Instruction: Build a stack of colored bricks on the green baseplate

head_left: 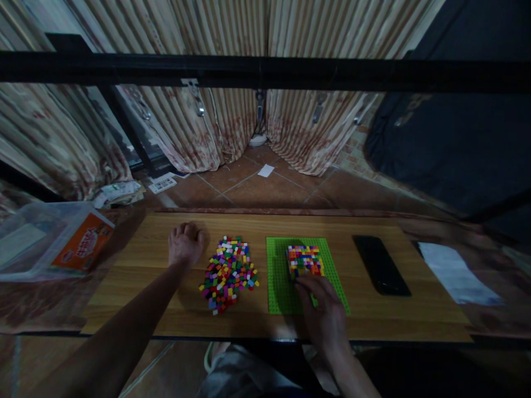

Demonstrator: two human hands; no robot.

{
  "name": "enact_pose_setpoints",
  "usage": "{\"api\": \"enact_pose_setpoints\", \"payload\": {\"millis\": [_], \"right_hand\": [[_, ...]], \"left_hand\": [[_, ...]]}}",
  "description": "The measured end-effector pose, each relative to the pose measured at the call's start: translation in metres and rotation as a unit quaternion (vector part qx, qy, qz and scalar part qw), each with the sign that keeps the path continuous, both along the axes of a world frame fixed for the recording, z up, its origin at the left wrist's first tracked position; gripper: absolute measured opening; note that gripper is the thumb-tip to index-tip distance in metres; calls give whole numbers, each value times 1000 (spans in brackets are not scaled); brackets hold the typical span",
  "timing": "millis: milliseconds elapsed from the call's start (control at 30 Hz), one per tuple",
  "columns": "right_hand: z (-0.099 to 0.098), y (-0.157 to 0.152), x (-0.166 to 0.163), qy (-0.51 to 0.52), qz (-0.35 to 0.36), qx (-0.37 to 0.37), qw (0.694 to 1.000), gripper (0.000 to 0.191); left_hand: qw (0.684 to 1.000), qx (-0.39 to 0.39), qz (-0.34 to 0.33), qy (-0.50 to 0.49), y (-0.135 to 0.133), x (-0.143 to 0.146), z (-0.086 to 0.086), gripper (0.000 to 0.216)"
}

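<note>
On the wooden table, my left hand (185,243) rests with its fingers curled into a loose fist. No brick shows in it. A heap of small multicoloured building bricks (228,273) lies just to its right. Right of the heap is a green studded baseplate (280,287), bearing a dense block of coloured bricks (306,260) set in rows. My right hand (323,309) reaches over the plate's near part, thumb and fingers pinched at the near left edge of that block. Whatever is between the fingertips is too small and hidden to make out.
A black phone-like slab (381,265) lies on the table's right side. White paper (460,273) is beyond the right edge. A clear plastic box (50,243) with an orange label stands to the left. A dark horizontal bar (265,72) crosses beyond the table, before striped curtains.
</note>
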State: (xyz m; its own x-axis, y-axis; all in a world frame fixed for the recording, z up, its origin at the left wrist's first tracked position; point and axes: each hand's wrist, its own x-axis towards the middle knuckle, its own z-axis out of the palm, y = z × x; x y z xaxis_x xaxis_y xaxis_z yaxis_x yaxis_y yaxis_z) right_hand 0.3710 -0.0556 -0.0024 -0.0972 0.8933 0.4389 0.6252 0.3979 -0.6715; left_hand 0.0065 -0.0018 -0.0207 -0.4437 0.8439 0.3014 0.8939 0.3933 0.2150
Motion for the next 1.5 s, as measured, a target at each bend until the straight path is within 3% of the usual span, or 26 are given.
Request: {"api": "enact_pose_setpoints", "payload": {"millis": [167, 367, 633, 833, 1000, 1367, 1500], "right_hand": [[1, 15, 12, -9, -55, -3, 998, 28], [3, 26, 14, 3, -66, 6, 998, 27], [5, 34, 11, 95, -87, -81, 988, 18], [-6, 38, 11, 215, -172, -180, 944, 39], [-10, 38, 7, 296, -168, -238, 910, 53], [-9, 33, 7, 257, -148, -211, 931, 51], [-1, 15, 8, 134, -167, -78, 974, 44]], "left_hand": [[1000, -3, 5, 3, 0, -1, -1, 43], [1000, -12, 5, 3, 1, -3, 0, 46], [1000, -16, -1, 9, 1, -5, 0, 47], [1000, -12, -1, 15, 1, -5, 0, 48], [1000, -13, -1, 18, 1, -5, -1, 50], [1000, -3, -2, 15, 0, -4, -2, 46], [1000, -4, 3, 14, -1, -1, 0, 45]]}}
